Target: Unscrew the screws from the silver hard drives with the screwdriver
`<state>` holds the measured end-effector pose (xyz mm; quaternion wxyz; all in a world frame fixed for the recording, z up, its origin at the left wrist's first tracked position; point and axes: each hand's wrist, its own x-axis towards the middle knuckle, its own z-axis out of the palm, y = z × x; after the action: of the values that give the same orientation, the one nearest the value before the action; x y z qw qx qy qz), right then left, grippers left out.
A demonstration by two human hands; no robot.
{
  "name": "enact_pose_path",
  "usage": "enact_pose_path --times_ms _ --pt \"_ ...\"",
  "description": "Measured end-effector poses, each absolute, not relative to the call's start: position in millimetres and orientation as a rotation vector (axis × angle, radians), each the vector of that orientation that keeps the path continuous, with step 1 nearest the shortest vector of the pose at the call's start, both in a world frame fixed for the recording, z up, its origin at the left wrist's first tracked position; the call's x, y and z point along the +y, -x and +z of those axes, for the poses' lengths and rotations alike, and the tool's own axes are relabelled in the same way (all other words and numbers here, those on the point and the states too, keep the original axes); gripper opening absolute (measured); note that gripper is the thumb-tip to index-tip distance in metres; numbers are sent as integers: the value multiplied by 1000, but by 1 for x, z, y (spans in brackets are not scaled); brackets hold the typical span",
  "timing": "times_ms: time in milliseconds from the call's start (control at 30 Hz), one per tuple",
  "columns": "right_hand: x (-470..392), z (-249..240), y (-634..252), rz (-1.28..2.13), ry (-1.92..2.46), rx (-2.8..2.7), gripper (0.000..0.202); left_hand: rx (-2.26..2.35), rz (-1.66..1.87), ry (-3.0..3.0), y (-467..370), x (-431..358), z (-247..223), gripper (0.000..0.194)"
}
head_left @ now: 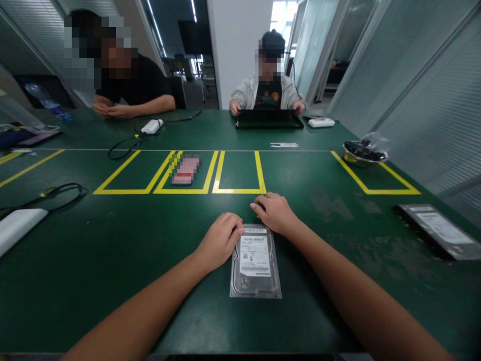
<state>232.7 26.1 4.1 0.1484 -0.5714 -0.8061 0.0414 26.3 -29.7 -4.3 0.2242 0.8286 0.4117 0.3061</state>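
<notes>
A silver hard drive [255, 255] with a white label lies flat on the green table [180, 321], between my forearms. My left hand [221, 240] rests at the drive's upper left corner, its fingers curled together; whether anything is between them is hidden. Just beyond the drive's upper right corner, my right hand [274, 211] is closed in a pinch around a small, thin tool with a bit of yellow showing under the fingers. The tool's tip points away from me, near the corner of a yellow tape outline [240, 191].
A second hard drive [443, 228] lies at the right, below a metal bowl [363, 154] of dark items. A pink phone [187, 170] sits inside taped lines. White adapters and cables lie left. Across the table, one person holds a black tray [269, 119]; another leans at left.
</notes>
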Motion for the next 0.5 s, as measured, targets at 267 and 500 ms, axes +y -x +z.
enact_pose_path --times_ms 267,500 --pt "26 -4 -249 169 1542 -2027 31 1230 927 -2218 -26 -27 -6 13" --pt "18 1 -260 284 1439 -1752 31 1283 890 -2171 -27 -25 -5 16"
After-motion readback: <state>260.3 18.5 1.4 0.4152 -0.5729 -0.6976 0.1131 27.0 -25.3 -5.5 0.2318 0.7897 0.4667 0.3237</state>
